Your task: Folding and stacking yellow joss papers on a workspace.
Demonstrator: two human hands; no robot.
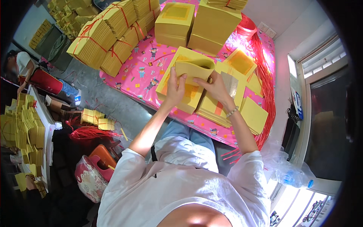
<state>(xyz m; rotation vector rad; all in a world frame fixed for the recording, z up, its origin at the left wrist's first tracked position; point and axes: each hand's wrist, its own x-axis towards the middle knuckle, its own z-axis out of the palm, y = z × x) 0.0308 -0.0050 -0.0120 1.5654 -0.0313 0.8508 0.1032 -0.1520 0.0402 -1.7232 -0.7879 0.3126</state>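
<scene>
Between my two hands is a yellow paper (193,70), bent over into a loop that opens upward. My left hand (176,89) is closed on its left end, thumb against the near face. At the right end, my right hand (219,90) grips it with the fingers behind the curve; a bead bracelet circles that wrist. Directly beneath lies a stack of yellow paper (182,53) with an orange printed square, partly hidden by my hands. Just right of it, under my right forearm, sits another yellow stack (211,106) topped with a silvery square.
A pink cartoon-print tablecloth (141,81) covers the table. Tall yellow paper blocks (172,28) and bundles tied with red string (92,41) stand along its far side. Red strands (264,75) hang at the right. Another person (28,70) stands far left beside a table of yellow bundles (30,128).
</scene>
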